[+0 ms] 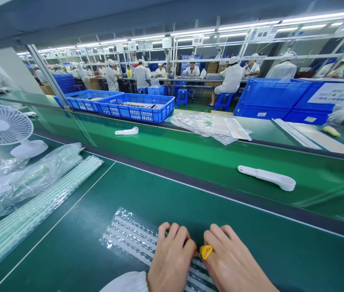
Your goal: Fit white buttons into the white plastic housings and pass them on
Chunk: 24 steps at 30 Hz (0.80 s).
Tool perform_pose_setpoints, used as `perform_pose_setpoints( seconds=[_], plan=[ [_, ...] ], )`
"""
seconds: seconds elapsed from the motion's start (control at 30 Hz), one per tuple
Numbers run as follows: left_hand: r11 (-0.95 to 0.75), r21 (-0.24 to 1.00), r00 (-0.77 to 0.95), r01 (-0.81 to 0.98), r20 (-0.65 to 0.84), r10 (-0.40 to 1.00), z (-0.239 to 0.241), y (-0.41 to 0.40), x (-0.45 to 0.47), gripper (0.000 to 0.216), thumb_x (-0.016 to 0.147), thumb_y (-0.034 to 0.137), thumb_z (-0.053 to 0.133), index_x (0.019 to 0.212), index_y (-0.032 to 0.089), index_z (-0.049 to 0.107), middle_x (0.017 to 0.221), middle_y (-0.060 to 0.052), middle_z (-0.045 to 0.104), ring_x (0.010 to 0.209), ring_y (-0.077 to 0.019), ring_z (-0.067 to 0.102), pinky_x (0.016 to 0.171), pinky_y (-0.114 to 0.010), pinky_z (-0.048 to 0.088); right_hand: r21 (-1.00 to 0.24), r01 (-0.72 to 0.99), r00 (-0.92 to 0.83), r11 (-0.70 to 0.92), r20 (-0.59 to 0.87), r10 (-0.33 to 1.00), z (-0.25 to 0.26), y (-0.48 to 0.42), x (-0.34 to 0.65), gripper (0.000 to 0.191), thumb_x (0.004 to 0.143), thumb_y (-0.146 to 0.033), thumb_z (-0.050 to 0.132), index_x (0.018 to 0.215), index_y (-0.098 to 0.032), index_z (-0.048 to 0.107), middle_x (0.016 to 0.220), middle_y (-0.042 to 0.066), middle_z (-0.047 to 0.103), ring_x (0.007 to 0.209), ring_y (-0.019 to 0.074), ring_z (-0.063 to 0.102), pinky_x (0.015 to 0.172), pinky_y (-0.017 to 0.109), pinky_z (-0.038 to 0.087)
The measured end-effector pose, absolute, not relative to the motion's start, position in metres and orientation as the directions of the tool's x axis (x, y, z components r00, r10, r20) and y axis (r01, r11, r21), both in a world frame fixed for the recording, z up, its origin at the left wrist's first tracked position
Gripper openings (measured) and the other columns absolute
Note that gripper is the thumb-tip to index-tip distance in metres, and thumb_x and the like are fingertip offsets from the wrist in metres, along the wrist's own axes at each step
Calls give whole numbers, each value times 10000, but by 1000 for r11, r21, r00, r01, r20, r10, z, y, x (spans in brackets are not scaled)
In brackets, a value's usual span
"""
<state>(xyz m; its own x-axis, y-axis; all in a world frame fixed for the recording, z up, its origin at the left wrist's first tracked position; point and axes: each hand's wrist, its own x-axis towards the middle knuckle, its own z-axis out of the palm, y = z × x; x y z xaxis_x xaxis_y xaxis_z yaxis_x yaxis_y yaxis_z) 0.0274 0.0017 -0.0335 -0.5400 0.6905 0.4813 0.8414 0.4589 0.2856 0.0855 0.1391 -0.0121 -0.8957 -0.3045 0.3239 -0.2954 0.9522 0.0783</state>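
A clear plastic sheet with pale strips and rows of small round transparent pieces (pixel 132 235) lies on the green bench, running under both hands. My left hand (pixel 173 257) rests over its middle with the fingers curled down and the thumb pointing toward the right hand. Close beside it, my right hand (pixel 229 257) is also closed, its fingers bent. A yellow finger cot (pixel 206 252) covers a digit of the right hand, near the left thumb tip. Both sets of fingertips are mostly hidden, so whatever they pinch cannot be made out.
Beyond the bench, a green conveyor belt (pixel 172 156) carries white plastic handle-like parts (pixel 266 177) (pixel 126 131). Wrapped pale-green strips (pixel 41 207) and a white fan (pixel 3 124) stand left. Blue crates (pixel 141 107), plastic bags (pixel 196 123) and seated workers are farther back.
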Motion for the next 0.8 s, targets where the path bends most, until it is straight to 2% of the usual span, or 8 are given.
perform_pose_setpoints(
  seconds=[0.17,0.3,0.37,0.43,0.53,0.6,0.7,0.8],
  plan=[
    [468,275,-541,840,499,677,-35,2,28,378,920,153,279,631,181,520,653,8,530,641,-150,436,682,-321,295,109,-294,-895,949,316,-314,-11,137,82,226,621,-69,519,438,-189,466,524,15,486,600,171,437,577,326,260],
    [479,267,-543,836,523,657,-38,3,28,419,931,174,244,608,175,510,635,8,527,631,-148,432,687,-322,295,25,-271,-914,962,307,-265,-14,140,82,179,602,-76,509,463,-188,521,549,12,527,559,164,446,551,316,288],
    [480,258,-538,839,534,653,-38,4,29,428,934,194,241,603,174,511,624,10,528,627,-146,434,688,-320,294,-58,-254,-948,966,214,-236,-12,141,80,188,648,-78,488,500,-186,532,575,11,544,563,165,471,553,309,321],
    [471,246,-522,847,548,653,-37,5,29,433,936,208,242,602,175,515,615,12,530,624,-145,436,685,-315,291,-182,-188,-982,965,60,-180,-7,143,75,191,655,-64,472,521,-185,534,574,8,548,579,165,490,555,295,350],
    [447,222,-487,866,576,657,-34,5,30,471,939,207,203,592,173,519,603,9,530,617,-144,433,684,-314,284,-469,24,-981,883,-182,-70,2,147,64,186,583,-46,481,464,-186,512,492,-18,505,537,134,451,557,269,366],
    [426,199,-454,883,596,662,-32,5,30,515,941,199,152,583,169,521,600,5,534,613,-143,430,682,-315,277,-597,140,-957,790,-287,-47,6,150,57,181,526,-45,479,414,-187,489,428,-44,456,464,101,388,509,244,350],
    [397,164,-405,903,631,662,-29,5,30,550,942,212,121,586,164,536,602,-1,545,628,-144,437,682,-315,268,-666,236,-927,708,-372,-40,7,154,51,152,486,-65,455,394,-184,478,388,-66,400,406,72,333,393,204,268],
    [384,145,-377,912,668,642,-29,6,29,551,945,225,130,598,157,552,601,-2,554,647,-143,447,691,-314,262,-722,325,-901,611,-433,-34,6,157,49,124,477,-87,432,409,-178,480,385,-72,388,399,63,323,358,189,223]
  ],
)
